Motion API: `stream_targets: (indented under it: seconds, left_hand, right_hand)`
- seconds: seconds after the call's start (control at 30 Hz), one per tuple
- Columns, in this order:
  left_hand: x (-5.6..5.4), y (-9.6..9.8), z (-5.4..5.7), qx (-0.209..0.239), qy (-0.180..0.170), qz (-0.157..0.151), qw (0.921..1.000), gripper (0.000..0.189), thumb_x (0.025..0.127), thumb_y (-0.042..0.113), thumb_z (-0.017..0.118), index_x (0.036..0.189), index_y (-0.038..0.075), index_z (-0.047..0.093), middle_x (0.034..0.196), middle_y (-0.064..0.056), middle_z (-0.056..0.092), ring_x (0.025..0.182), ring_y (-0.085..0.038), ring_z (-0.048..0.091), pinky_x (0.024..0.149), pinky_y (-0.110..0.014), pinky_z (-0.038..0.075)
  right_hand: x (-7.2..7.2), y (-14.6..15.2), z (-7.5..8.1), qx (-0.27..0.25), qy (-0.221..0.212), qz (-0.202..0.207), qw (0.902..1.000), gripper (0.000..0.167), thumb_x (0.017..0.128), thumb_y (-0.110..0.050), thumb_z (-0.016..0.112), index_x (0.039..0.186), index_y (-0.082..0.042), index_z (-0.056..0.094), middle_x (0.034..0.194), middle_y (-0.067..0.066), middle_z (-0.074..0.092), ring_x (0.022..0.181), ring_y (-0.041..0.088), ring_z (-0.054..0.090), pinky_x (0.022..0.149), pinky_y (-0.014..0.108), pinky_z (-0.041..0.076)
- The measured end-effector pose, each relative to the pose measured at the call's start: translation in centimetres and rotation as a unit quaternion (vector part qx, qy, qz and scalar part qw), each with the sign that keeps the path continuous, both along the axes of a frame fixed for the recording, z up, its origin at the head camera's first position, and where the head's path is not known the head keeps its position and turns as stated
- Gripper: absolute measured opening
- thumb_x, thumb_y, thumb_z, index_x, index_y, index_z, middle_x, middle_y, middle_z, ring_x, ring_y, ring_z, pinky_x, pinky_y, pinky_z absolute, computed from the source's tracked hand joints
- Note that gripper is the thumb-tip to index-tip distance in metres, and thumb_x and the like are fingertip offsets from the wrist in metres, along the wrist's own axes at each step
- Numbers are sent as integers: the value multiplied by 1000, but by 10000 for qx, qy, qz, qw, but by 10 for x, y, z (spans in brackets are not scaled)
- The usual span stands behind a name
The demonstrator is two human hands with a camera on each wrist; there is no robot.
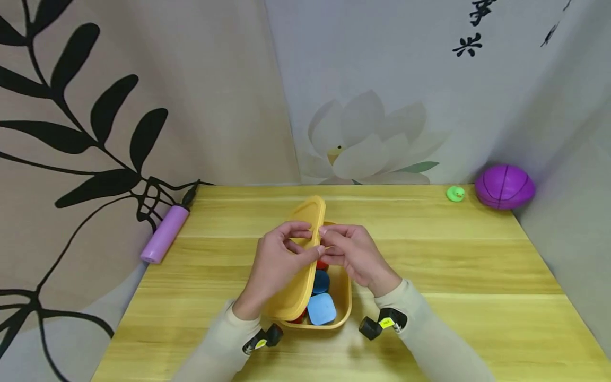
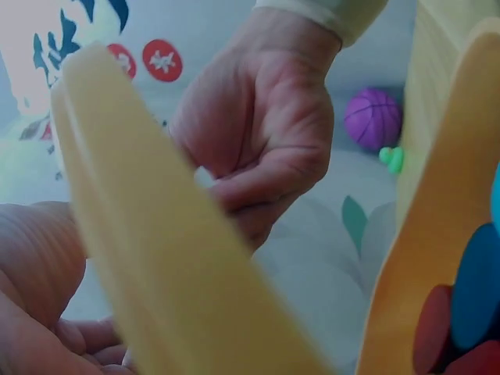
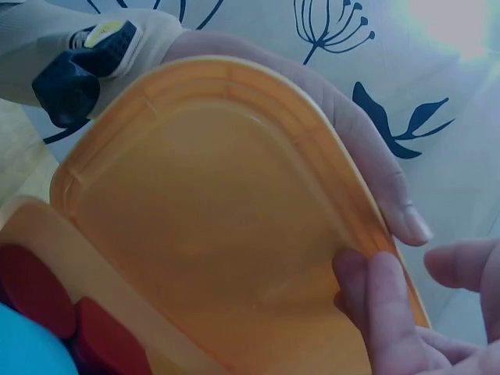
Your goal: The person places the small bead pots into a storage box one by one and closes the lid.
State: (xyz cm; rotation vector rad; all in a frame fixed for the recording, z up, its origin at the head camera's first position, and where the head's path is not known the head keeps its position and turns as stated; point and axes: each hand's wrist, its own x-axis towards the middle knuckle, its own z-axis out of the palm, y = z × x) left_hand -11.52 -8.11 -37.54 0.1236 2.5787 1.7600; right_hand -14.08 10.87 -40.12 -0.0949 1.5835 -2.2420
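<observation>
A yellow lid (image 1: 296, 281) stands tilted over the left part of a yellow box (image 1: 347, 302). My left hand (image 1: 281, 260) holds the lid from its outer side, thumb and fingers at the upper right edge. At that same edge my right hand (image 1: 358, 254) grips the lid, two fingertips (image 3: 387, 289) on its inner face (image 3: 219, 211) in the right wrist view. Inside the box lie a light blue rounded-square piece (image 1: 322, 309), a dark blue round piece (image 1: 321, 281) and red pieces (image 3: 109, 336). The lid hides the box's left part.
A purple ball (image 1: 505, 187) with dark seams sits at the table's back right corner, beside a small green duck (image 1: 455, 193). At the left edge lies a purple cylinder (image 1: 166, 233) with a black nozzle. Patterned cloth hangs behind the wooden table (image 1: 429, 265).
</observation>
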Motion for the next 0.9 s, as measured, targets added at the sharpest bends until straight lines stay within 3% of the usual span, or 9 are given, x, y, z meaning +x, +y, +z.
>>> stream_targets:
  seconds: [0.2, 0.33, 0.43, 0.53, 0.63, 0.7, 0.77, 0.9]
  left_hand:
    - [2, 4, -6, -40, 66, -206, 9998, 44, 83, 26, 93, 123, 22, 74, 112, 5, 77, 82, -18, 70, 65, -30, 58]
    - [-1, -3, -8, 238, -159, -608, 9977, 44, 87, 26, 89, 127, 19, 72, 120, 1, 76, 88, -20, 72, 71, -30, 61]
    - [-9, -21, -13, 477, -495, -755, 9948, 42, 93, 27, 84, 130, 13, 71, 125, -5, 75, 95, -21, 73, 77, -33, 63]
    - [-22, -49, -27, 655, -797, -455, 9936, 40, 99, 27, 77, 132, 8, 69, 125, -10, 73, 99, -22, 72, 81, -35, 63]
    - [-34, -76, -49, 694, -1088, 44, 9916, 38, 103, 27, 71, 135, 7, 68, 126, -14, 69, 102, -21, 68, 86, -36, 62]
    - [-38, -90, -62, 696, -1299, 218, 9888, 40, 105, 24, 68, 140, 5, 64, 128, -18, 65, 104, -21, 67, 89, -38, 61]
    - [-40, -99, -74, 721, -1547, 253, 9850, 43, 106, 22, 66, 144, 2, 60, 130, -20, 64, 103, -20, 66, 88, -36, 61]
    - [-39, -107, -87, 866, -2015, 0, 9756, 47, 106, 21, 66, 147, 0, 57, 127, -14, 69, 100, -17, 71, 83, -31, 63]
  right_hand:
    - [-5, 3, -6, 232, -109, -86, 9996, 20, 102, -15, 70, 106, 5, 72, 84, 3, 72, 70, 11, 75, 69, 27, 63]
    - [-7, 6, -8, 271, -129, -82, 9995, 22, 102, -12, 69, 110, 8, 69, 85, 3, 72, 71, 12, 76, 67, 25, 63]
    - [-8, 7, -9, 317, -114, -50, 9994, 27, 102, -12, 69, 114, 11, 68, 87, 4, 75, 70, 12, 76, 65, 24, 62]
    - [-8, 8, -9, 366, -99, -19, 9993, 29, 101, -13, 70, 115, 12, 67, 88, 6, 77, 68, 12, 75, 64, 24, 62]
    - [-8, 9, -9, 378, -83, 14, 9992, 30, 100, -12, 70, 116, 13, 67, 87, 6, 78, 66, 12, 74, 63, 25, 62]
    - [-7, 9, -9, 385, -64, 24, 9992, 30, 100, -12, 71, 116, 13, 67, 86, 6, 78, 65, 13, 74, 63, 25, 62]
    - [-6, 8, -9, 367, -22, 37, 9993, 30, 100, -12, 71, 116, 13, 67, 86, 7, 78, 65, 13, 73, 63, 25, 62]
    - [-5, 8, -9, 334, 56, 22, 9994, 27, 99, -11, 71, 113, 12, 67, 84, 7, 77, 62, 12, 72, 62, 25, 62]
